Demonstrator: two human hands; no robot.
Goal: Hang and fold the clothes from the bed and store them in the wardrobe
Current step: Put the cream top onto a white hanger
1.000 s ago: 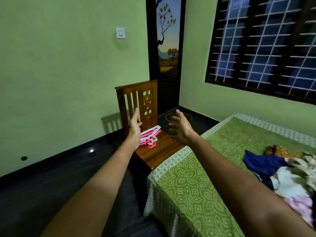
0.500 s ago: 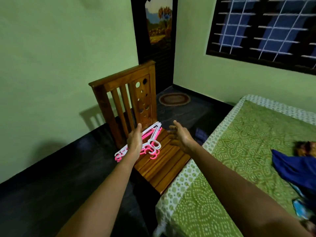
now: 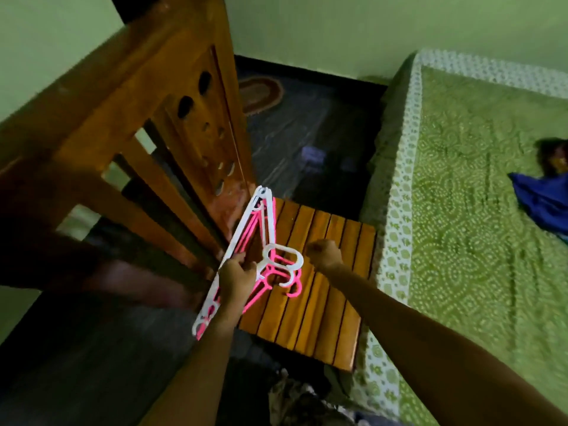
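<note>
Left hand (image 3: 235,276) gripping pink and white hangers (image 3: 264,241) on wooden chair seat (image 3: 319,290); right hand (image 3: 325,253) closed in a fist just beside, holding nothing. Blue garment (image 3: 544,201) on bed (image 3: 461,210).

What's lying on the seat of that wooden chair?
A bunch of pink and white hangers lies on the chair seat, the left hand gripping them. How many hangers are stacked cannot be counted, since they overlap.
</note>
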